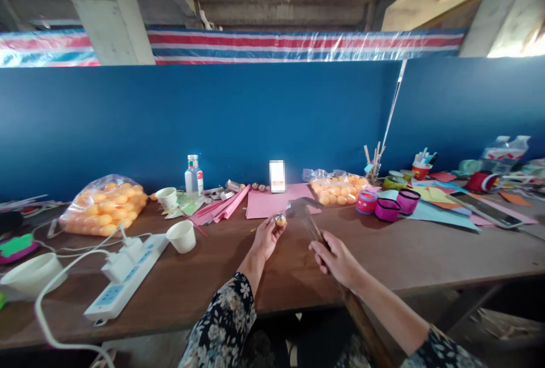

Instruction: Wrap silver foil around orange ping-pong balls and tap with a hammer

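Observation:
My left hand (267, 237) is closed, its fingertips pinching a small round ball (280, 220) with a shiny brown and silvery surface, just above the table. Wrapped round the wooden handle of a hammer (315, 226), my right hand (336, 257) is to the right of the ball. The hammer's metal head is smeared by motion and sits up and to the right of the ball, apart from it. Its handle runs back below my right forearm. Behind both hands lies a pink sheet (259, 203), and similar small round balls (258, 187) rest near its back edge.
On the brown table (221, 277), a white power strip (128, 277) and paper cup (181, 236) stand left. Bags of orange balls (104, 206) (338, 189) flank the pink sheet. Magenta bands (387, 209), coloured paper and a phone (485, 209) lie right. A blue partition (238, 112) closes the back.

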The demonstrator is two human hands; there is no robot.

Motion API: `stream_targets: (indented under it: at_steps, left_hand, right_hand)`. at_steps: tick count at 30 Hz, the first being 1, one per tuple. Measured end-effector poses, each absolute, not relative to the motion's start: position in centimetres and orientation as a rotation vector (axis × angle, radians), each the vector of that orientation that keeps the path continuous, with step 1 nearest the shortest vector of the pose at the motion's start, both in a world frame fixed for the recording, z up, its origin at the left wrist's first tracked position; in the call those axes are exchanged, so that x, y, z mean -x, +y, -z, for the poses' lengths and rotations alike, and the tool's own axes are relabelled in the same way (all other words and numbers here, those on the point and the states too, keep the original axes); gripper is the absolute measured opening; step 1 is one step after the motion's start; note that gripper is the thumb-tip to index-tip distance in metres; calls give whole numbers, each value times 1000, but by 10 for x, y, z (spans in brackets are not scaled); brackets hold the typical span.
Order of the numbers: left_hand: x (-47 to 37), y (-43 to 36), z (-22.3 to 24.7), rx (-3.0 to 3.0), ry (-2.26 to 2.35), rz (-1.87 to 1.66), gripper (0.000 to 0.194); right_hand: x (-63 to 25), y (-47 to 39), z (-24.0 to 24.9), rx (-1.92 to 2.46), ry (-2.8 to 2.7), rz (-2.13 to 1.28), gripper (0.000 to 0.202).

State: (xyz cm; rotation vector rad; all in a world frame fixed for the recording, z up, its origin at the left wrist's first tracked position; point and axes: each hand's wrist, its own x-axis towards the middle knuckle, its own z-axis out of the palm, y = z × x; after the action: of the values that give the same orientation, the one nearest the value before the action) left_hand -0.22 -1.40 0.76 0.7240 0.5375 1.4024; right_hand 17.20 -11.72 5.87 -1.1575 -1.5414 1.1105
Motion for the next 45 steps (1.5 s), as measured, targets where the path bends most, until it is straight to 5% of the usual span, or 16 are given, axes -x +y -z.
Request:
stream_targets:
  at_steps: [30, 45]
  left_hand:
    - [4, -11, -5, -734, 536, -1459, 24]
    - [7, -12, -4, -755, 516, -1399, 39]
  right_hand:
    - [-155, -114, -48, 1103, -1534, -1088, 22]
    - [-155, -116, -52, 1111, -1549, -1100, 21]
